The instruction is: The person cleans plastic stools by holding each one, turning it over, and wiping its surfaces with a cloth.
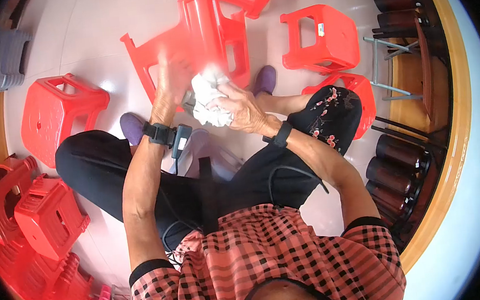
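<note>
My right hand is closed on a crumpled white cloth, with its fingers pressed into the folds. Beside the cloth, my left hand is over a red plastic stool in front of me. Blur and glare smear the left fingers, so their grip on the stool is not clear. This stool looks tipped, with its legs spread to the sides. The cloth appears to be against its near part.
Red stools stand at left and right. Several stacked red stools fill the lower left. Dark cylindrical objects line the right side near a folding metal frame. Grey stacked plastic sits at upper left.
</note>
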The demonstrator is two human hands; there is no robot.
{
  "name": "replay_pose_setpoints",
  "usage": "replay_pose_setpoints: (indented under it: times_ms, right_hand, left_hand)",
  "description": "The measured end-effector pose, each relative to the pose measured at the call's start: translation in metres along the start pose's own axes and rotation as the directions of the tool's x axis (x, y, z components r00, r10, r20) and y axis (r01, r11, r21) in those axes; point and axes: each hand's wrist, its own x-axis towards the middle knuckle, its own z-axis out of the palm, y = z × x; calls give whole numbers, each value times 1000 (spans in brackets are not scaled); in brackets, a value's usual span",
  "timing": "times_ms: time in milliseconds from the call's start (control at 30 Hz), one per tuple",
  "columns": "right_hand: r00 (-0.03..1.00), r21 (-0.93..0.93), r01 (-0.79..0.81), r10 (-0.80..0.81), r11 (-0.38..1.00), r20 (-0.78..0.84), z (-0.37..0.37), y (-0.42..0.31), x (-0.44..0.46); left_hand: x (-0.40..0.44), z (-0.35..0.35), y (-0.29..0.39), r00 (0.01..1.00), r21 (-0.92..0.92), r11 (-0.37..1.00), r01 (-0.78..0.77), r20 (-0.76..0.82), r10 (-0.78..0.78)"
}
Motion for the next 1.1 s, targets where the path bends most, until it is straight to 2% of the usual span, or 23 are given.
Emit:
replay_pose_setpoints:
  times_ms: [33, 133, 233, 267, 333, 367, 400, 500, 533, 600, 633, 667, 700, 733, 767, 800, 900, 933, 967, 1000, 1033, 1100]
  right_hand:
    - [997, 16, 27, -26, 1000, -67, -4, 1, 4]
    - [959, -14, 81, -82, 997, -272, -31, 11, 40]
    - [875, -153, -16, -60, 988, -480, -69, 20, 85]
    - [881, -173, -52, -37, 984, -472, -75, 25, 96]
    - [891, -208, -115, 8, 971, -454, -79, 31, 113]
    - [898, -260, -77, -47, 962, -438, -78, 34, 116]
    - [904, -311, -39, -100, 949, -417, -74, 38, 116]
    - [943, -477, 19, -174, 878, -282, -63, 42, 113]
    - [948, -520, 47, -202, 853, -246, -60, 41, 112]
    - [957, -576, 85, -227, 813, -180, -53, 49, 110]
    - [979, -534, 50, -146, 844, -139, -48, 60, 106]
    - [993, -493, 11, -66, 870, -94, -44, 72, 101]
    - [999, -455, -32, 13, 890, -46, -44, 78, 98]
    - [984, -419, -151, 175, 895, 20, -50, 73, 92]
    - [984, -416, -163, 179, 894, 0, -51, 78, 83]
    - [983, -413, -178, 185, 893, -23, -45, 91, 68]
    - [970, -396, -225, 166, 890, -178, -31, 111, 32]
    - [963, -401, -249, 181, 881, -200, -30, 108, 25]
    - [954, -404, -278, 200, 872, -224, -29, 105, 18]
    - [947, -374, -282, 194, 883, -255, -29, 100, 16]
    - [952, -400, -243, 137, 884, -275, -32, 95, 15]
    - [954, -452, -154, 14, 879, -298, -36, 82, 16]
  left_hand:
    - [1, 2, -2, 1000, 36, 999, -23, -6, 24]
    - [-4, 8, -5, 996, 312, 946, -84, -2, 89]
    - [-25, 37, 18, 985, 644, 749, -157, 158, 71]
    - [-29, 44, 22, 994, 708, 698, -110, 89, 67]
    - [-37, 52, 21, 982, 750, 639, -173, 85, 166]
    - [-39, 53, 21, 973, 768, 608, -201, 84, 215]
    - [-23, 34, 15, 978, 733, 647, -209, 143, 153]
    - [-13, 16, -2, 988, 819, 554, -151, 135, 70]
    - [-5, 5, -14, 972, 844, 483, -235, 215, 96]
    - [-1, -12, -38, 958, 842, 462, -280, 274, 82]
    - [-7, -6, -41, 950, 840, 450, -304, 304, 76]
    - [-13, 1, -43, 964, 810, 538, -233, 267, 16]
    - [-19, 5, -43, 964, 846, 478, -235, 266, 3]
    - [-23, 8, -44, 964, 877, 417, -237, 265, -9]
    - [-25, 10, -44, 964, 904, 354, -240, 265, -22]
    - [-16, -6, -55, 930, 885, 307, -351, 368, 1]
    - [-23, 17, -5, 933, 927, 123, -355, 359, -13]
    - [-17, 7, -5, 882, 912, 14, -410, 393, 260]
    - [-11, -3, -5, 762, 910, -108, -400, 396, 513]
    - [-8, -6, 9, 604, 893, -162, -419, 408, 685]
    - [-2, -20, 23, 609, 911, -314, -268, 413, 678]
    - [-2, -47, 32, 721, 953, -304, 3, 209, 661]
